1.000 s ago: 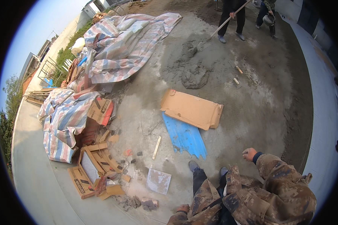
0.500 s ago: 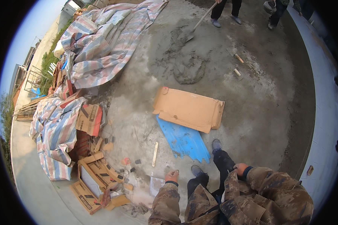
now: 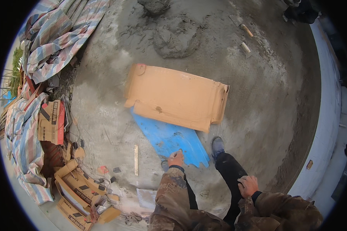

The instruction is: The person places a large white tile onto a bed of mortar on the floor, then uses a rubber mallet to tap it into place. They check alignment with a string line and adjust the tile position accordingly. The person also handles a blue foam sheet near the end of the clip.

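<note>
My left hand [image 3: 176, 158] is closed in a fist over the blue sheet [image 3: 158, 133]; nothing shows in it. Closed fingers of my right hand [image 3: 248, 186] press on my dark trouser leg [image 3: 231, 169] near the knee, seemingly gripping the cloth. In front of me a flattened brown cardboard box [image 3: 177, 96] lies partly over the blue sheet. My right shoe [image 3: 218, 145] stands beside the sheet's edge. The left shoe [image 3: 164, 165] is mostly hidden behind my left hand and arm.
Wet mortar [image 3: 177, 36] is heaped beyond the cardboard. Two wooden-handled trowels [image 3: 245, 47] lie at the far right. Striped tarps [image 3: 61, 42] and torn cartons [image 3: 79, 192] line the left, near a thin strip [image 3: 136, 159]. A low pale ledge [image 3: 316, 150] borders the right.
My view has tipped downward, and the cardboard and blue sheet appear larger. My left hand has come forward over the sheet. My right hand has moved from my jacket hem to the trouser leg.
</note>
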### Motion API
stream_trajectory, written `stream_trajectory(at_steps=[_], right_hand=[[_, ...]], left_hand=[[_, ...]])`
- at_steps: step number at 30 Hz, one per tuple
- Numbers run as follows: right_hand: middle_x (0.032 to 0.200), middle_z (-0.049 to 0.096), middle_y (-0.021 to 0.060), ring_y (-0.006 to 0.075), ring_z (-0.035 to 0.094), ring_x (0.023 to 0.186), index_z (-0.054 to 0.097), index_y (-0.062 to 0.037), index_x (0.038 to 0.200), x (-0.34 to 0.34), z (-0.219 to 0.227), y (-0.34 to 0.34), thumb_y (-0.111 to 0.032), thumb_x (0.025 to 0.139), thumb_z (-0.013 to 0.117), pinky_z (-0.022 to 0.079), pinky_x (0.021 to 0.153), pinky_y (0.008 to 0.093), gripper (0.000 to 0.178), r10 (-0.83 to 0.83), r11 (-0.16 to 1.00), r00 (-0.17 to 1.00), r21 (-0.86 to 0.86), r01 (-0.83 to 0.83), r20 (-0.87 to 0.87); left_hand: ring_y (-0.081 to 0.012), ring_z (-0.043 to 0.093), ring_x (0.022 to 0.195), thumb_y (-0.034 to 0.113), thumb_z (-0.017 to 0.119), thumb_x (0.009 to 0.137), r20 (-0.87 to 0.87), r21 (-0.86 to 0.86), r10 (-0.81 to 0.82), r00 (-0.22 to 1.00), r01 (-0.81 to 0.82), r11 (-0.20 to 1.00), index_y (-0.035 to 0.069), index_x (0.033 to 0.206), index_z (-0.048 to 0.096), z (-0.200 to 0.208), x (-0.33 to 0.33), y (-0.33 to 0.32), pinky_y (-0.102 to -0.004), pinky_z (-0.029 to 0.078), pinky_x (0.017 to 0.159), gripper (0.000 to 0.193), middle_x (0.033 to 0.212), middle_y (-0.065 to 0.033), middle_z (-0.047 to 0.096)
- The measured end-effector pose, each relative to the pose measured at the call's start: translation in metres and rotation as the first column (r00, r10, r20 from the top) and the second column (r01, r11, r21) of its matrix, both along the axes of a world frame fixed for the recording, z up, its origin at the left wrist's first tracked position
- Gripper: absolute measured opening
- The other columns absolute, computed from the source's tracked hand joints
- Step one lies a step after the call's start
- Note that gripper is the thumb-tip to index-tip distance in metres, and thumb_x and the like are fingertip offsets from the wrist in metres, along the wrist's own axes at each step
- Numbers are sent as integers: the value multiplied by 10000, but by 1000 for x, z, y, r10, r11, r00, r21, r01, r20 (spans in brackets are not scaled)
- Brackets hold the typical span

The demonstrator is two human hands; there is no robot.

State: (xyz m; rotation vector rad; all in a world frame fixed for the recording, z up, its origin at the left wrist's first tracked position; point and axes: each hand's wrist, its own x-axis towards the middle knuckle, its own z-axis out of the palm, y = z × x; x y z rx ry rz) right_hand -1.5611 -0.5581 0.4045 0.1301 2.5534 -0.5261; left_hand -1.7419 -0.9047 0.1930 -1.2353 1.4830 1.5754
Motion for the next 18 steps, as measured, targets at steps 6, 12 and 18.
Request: stream_trajectory(at_steps=[6, 12, 18], right_hand=[[1044, 676, 1, 276, 591, 985, 736, -164, 953, 3, -6, -12, -116, 742, 770, 406, 888, 442, 219, -76, 997, 996, -13, 76, -36], [897, 659, 49, 271, 605, 793, 686, -132, 872, 6, -19, -7, -77, 705, 751, 431, 803, 435, 187, -128, 991, 978, -59, 120, -164], [878, 649, 57, 270, 596, 782, 676, -106, 852, 1, -22, -7, -37, 644, 754, 421, 784, 427, 234, -144, 990, 971, -33, 140, -193]], left_hand=[[-116, 579, 643, 335, 685, 1013, -11, 40, 56, 998, -55, 998, -36, 1050, 619, -125, -44, -18, -281, 446, 498, 378, 883, -69, 661], [-115, 472, 593, 310, 685, 1013, 30, 7, 125, 992, -125, 992, -38, 1079, 619, -190, -86, 17, -313, 386, 493, 360, 809, -32, 557], [-282, 682, 1082, 349, 606, 1048, -7, 64, 55, 998, -54, 996, -65, 1392, 507, -230, -100, 24, -389, 594, 831, 547, 1280, -187, 647]])
